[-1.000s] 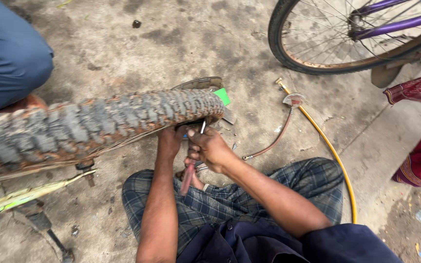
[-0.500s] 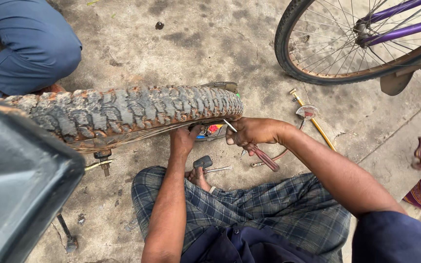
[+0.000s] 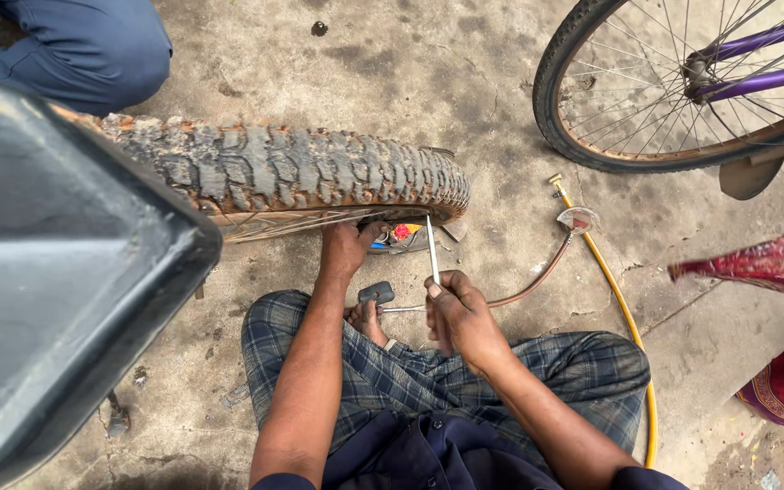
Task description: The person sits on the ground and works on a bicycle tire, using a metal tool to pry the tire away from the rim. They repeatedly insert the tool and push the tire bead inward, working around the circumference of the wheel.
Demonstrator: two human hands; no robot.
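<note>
purple-framed bicycle's spoked wheel top right, yellow rubber hose snaking over cracked concrete floor, red patterned cloth at the edge

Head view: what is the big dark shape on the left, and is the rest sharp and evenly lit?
Head view: a close, blurred dark object blocks the left; its kind cannot be told. The knobby tyre, left hand and right hand gripping a thin metal tool are sharp under soft daylight, without glare.
</note>
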